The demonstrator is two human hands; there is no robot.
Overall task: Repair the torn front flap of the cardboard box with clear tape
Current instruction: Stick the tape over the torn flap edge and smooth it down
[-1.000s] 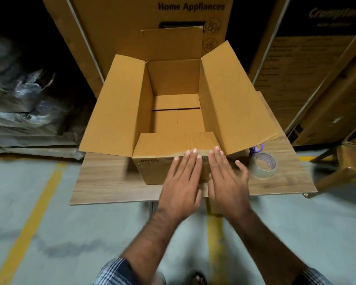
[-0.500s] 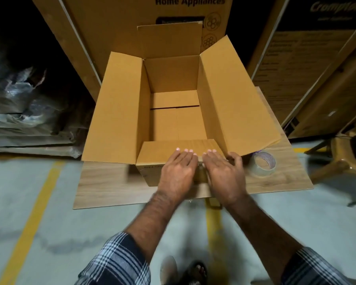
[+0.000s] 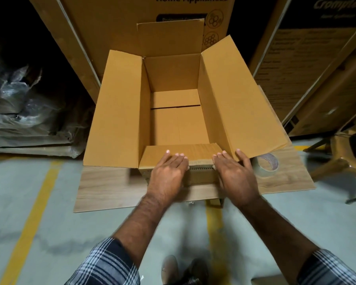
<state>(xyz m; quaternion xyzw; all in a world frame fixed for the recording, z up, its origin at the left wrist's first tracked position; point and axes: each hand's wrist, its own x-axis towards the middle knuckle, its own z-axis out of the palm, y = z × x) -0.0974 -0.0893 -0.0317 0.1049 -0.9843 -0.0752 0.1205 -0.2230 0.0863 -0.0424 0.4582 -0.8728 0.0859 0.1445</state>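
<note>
Pressing the torn front flap flat, with the tape roll waiting at the right.

The cardboard box (image 3: 173, 112) fills the centre of the frame on a wooden board (image 3: 111, 188), its top flaps spread wide. The front flap (image 3: 179, 153), just below centre, runs left to right across the picture, and a ragged gap shows along its fold between the two hands. The left hand (image 3: 167, 173) and right hand (image 3: 234, 173) both lie on it with fingers straight, released and grasping nothing. The clear tape (image 3: 265, 164) sits on the board at lower right of the box, just beside the right hand, so that hand looks the likelier one to fetch it.
</note>
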